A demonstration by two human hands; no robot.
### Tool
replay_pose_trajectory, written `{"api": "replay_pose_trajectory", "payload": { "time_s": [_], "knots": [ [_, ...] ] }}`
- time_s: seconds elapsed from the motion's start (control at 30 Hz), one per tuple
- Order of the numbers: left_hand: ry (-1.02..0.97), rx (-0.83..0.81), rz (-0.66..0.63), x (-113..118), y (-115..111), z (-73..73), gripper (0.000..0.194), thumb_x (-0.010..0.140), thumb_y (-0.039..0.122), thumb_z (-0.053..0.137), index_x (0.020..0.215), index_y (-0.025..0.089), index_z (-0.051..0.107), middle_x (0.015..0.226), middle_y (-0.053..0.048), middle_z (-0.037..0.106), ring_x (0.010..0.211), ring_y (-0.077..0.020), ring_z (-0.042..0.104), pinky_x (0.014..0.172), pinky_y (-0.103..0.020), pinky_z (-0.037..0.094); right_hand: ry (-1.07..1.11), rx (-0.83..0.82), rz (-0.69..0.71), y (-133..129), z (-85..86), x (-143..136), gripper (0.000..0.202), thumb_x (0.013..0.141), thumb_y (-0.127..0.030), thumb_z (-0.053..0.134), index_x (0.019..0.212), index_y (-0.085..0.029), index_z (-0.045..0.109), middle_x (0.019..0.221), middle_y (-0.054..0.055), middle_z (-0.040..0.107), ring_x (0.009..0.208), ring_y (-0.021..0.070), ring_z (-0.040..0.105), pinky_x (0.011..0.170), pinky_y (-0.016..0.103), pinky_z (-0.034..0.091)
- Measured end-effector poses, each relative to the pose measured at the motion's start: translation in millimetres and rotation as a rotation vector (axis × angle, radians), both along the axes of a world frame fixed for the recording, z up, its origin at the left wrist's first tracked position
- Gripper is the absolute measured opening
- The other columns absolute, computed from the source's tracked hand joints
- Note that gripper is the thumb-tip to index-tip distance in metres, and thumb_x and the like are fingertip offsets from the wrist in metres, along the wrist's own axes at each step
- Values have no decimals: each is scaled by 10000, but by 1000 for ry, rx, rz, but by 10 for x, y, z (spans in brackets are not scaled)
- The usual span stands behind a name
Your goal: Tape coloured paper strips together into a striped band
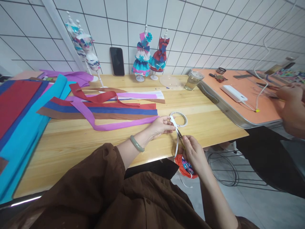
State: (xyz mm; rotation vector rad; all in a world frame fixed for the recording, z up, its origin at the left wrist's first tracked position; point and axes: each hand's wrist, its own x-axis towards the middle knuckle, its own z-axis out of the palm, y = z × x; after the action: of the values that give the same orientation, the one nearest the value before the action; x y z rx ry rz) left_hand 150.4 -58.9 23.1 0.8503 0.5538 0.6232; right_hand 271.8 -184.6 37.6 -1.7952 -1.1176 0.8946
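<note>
My left hand (164,125), a green bangle on its wrist, pinches a narrow white strip (173,121) above the table's front edge. Part of that strip hangs down past the edge. In my right hand (193,149) are small scissors (180,136) with dark blades, their tips against the strip just below my left fingers. Their handles are mostly hidden in my grip. A roll of white tape (185,119) lies flat beyond my fingers. The end of a purple crepe-paper strip (119,124) reaches my left hand; whether I hold it I cannot tell.
Red, blue and brown strips (124,111) and large crepe sheets (21,105) lie leftward. Small dressed mannequins (142,60), a phone (117,62) and a cup (193,81) stand behind. A red bag (179,163) hangs below. Right, another person's hands (292,98) work over an orange table (259,111).
</note>
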Motion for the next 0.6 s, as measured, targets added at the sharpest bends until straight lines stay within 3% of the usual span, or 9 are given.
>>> {"api": "replay_pose_trajectory", "payload": {
  "time_s": [0.23,0.6],
  "knots": [
    [-45,-22,5,9,0,-14,495,686,-29,631,1143,128,525,692,-2,611,635,-98,615,654,-261,464,33,8,-3,83,-13,-19,400,828,-597,402,889,-208,476,453,-58,456,344,104,381,342,213,284],
    [-53,-33,8,21,15,-70,433,688,-13,631,1092,106,530,714,-19,628,655,-125,644,693,-291,495,-209,78,-37,156,-95,11,443,817,-610,386,887,-196,529,499,-25,499,436,152,456,448,259,342]
  ]
}}
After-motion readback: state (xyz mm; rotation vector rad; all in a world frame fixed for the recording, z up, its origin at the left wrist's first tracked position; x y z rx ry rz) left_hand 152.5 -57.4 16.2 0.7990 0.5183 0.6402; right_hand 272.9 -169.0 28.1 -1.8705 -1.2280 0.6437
